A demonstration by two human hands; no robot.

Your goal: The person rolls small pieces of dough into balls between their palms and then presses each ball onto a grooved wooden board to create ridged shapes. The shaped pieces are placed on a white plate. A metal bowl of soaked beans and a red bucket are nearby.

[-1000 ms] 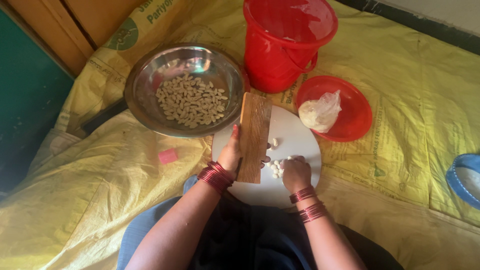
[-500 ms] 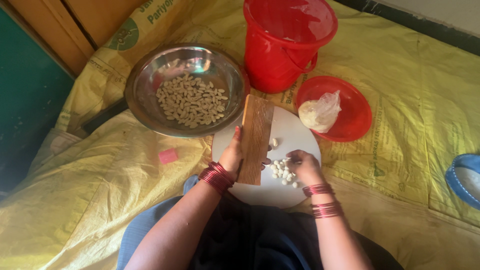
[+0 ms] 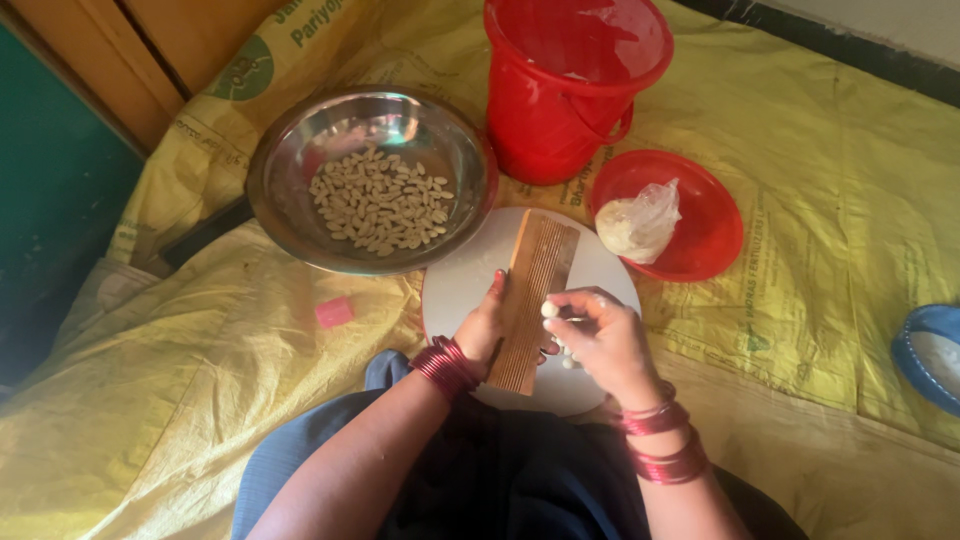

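The steel bowl (image 3: 372,180), red bucket (image 3: 570,90) and red lid (image 3: 668,215) are crowding the far rim of the white board (image 3: 462,280). Open yellow sacking (image 3: 200,400) is lying left of the board, bearing only a pink scrap (image 3: 334,312).

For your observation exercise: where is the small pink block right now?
In the head view, the small pink block lies on the yellow sheet at the person's left, just below the steel bowl and left of the white round board.

red bucket (image 3: 570,95), red lid (image 3: 700,215), yellow sacking (image 3: 850,220), ribbed brown board (image 3: 535,300)
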